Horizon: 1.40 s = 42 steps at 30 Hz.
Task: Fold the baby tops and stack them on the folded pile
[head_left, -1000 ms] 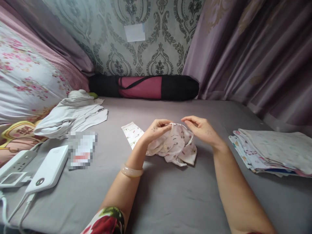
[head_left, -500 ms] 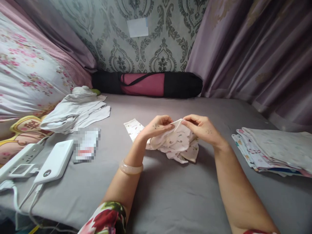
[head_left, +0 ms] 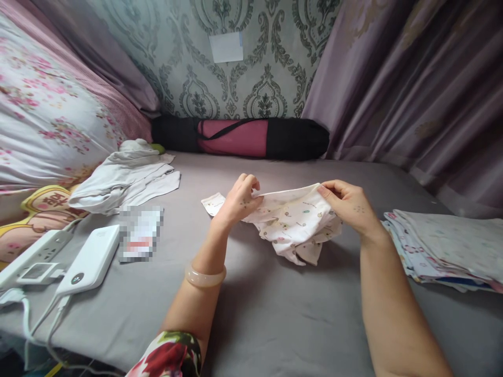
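A white cloth garment with small printed figures [head_left: 293, 220] hangs crumpled between my hands over the grey sheet [head_left: 283, 314]. My left hand [head_left: 241, 201] pinches the left end of its upper edge. At the right end of that edge, my right hand [head_left: 346, 201] grips a corner between thumb and fingers. The edge is stretched nearly straight, while the lower folds bunch up and touch the sheet. A narrow printed part of cloth [head_left: 212, 203] sticks out beyond my left hand.
A stack of folded cloths [head_left: 448, 246] lies at the right. On the left are a pale crumpled garment [head_left: 126, 178], a blurred packet [head_left: 140, 233], a white power bank [head_left: 89, 259] and a power strip [head_left: 39, 254]. A black and pink bag [head_left: 236, 137] lies along the wall.
My hands have moved apart, the left one leftward and the right one rightward. The garment's upper edge has been pulled out wide between them. The view has shifted slightly.
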Each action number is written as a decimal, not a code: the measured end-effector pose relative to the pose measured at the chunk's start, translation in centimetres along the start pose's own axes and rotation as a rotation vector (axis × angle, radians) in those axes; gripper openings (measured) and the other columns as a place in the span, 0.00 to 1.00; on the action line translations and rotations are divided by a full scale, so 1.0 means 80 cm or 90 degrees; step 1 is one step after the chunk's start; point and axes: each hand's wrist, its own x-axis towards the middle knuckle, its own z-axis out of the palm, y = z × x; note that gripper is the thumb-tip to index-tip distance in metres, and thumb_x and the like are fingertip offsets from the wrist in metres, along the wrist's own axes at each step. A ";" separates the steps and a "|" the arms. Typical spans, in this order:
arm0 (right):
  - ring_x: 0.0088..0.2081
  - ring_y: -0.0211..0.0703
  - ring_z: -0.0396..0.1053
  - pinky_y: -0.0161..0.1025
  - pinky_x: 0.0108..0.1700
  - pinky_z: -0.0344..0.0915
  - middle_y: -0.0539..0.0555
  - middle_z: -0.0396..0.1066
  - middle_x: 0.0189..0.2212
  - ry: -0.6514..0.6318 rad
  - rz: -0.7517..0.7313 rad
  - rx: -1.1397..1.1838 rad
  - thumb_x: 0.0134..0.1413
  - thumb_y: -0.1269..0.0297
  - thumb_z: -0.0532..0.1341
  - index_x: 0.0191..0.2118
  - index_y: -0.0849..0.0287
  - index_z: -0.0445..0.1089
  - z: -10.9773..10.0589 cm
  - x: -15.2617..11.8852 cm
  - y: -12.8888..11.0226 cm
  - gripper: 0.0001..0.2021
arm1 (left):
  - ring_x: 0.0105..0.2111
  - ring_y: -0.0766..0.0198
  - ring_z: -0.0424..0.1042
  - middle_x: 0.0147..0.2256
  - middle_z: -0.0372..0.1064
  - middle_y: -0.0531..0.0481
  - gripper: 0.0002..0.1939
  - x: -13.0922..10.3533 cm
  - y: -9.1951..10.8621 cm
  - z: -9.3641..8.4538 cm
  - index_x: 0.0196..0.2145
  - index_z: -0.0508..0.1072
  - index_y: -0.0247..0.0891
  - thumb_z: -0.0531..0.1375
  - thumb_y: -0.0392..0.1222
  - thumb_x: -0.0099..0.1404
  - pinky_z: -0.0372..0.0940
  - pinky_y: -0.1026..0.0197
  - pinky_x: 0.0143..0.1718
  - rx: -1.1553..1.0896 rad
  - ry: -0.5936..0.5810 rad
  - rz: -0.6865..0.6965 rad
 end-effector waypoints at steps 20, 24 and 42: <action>0.35 0.46 0.72 0.40 0.36 0.69 0.55 0.76 0.35 0.003 0.049 0.055 0.48 0.44 0.66 0.37 0.57 0.75 -0.004 0.003 0.012 0.20 | 0.34 0.65 0.69 0.36 0.73 0.49 0.22 -0.002 -0.038 -0.008 0.42 0.76 0.36 0.66 0.52 0.54 0.62 0.65 0.34 -0.298 -0.219 -0.168; 0.32 0.43 0.71 0.39 0.34 0.68 0.53 0.76 0.33 0.005 0.087 0.093 0.45 0.45 0.68 0.36 0.57 0.75 -0.003 0.006 0.028 0.20 | 0.32 0.65 0.69 0.32 0.72 0.51 0.22 -0.003 -0.034 -0.008 0.40 0.76 0.35 0.68 0.53 0.52 0.60 0.66 0.32 -0.357 -0.207 -0.166; 0.29 0.41 0.70 0.38 0.34 0.67 0.52 0.76 0.29 -0.028 0.103 0.129 0.39 0.42 0.70 0.33 0.58 0.75 0.020 0.012 0.052 0.23 | 0.24 0.71 0.56 0.22 0.60 0.55 0.20 0.001 -0.023 0.004 0.31 0.74 0.34 0.61 0.57 0.61 0.50 0.66 0.24 -0.239 -0.105 -0.069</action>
